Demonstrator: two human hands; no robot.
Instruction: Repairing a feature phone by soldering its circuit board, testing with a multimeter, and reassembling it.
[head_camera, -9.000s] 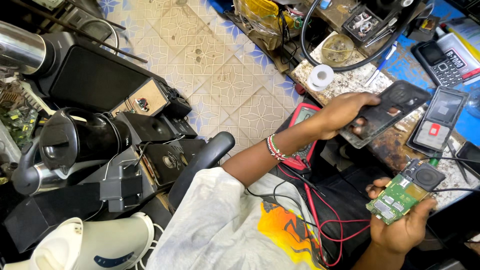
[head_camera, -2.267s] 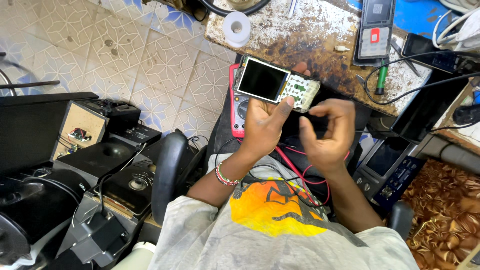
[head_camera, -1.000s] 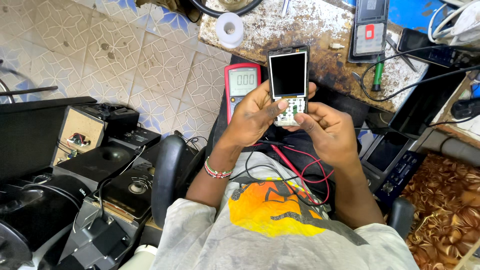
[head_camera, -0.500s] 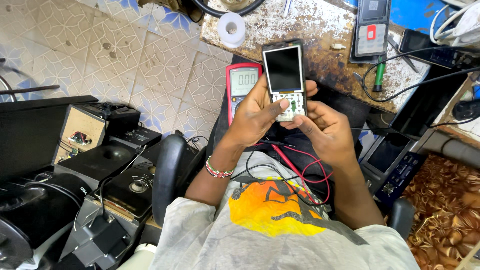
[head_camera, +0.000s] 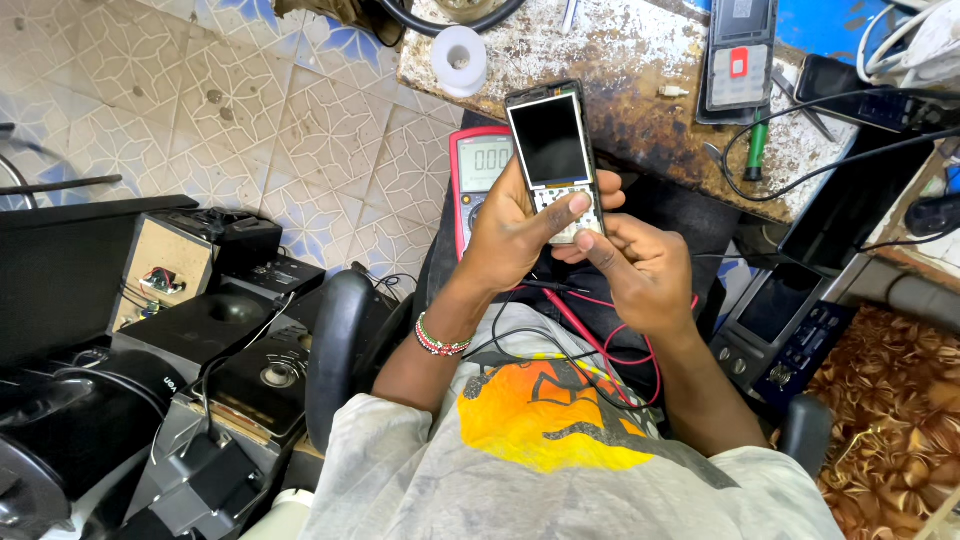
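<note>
I see my left hand (head_camera: 515, 225) gripping the small grey keypad phone (head_camera: 556, 160) mid-frame (screen dark); my right hand (head_camera: 640, 270) pinches its bottom.

One head-worn view here, looking steeply down over the wearer's chest from close range (the shirt fills the bottom of the frame). Tiled floor (head_camera: 250, 120) takes the upper left, the workbench (head_camera: 640, 90) runs along the top right.

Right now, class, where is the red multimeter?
In the head view the red multimeter lies on the person's lap, left of centre, partly behind the left hand holding the phone board, just below the roll of tape.
</note>
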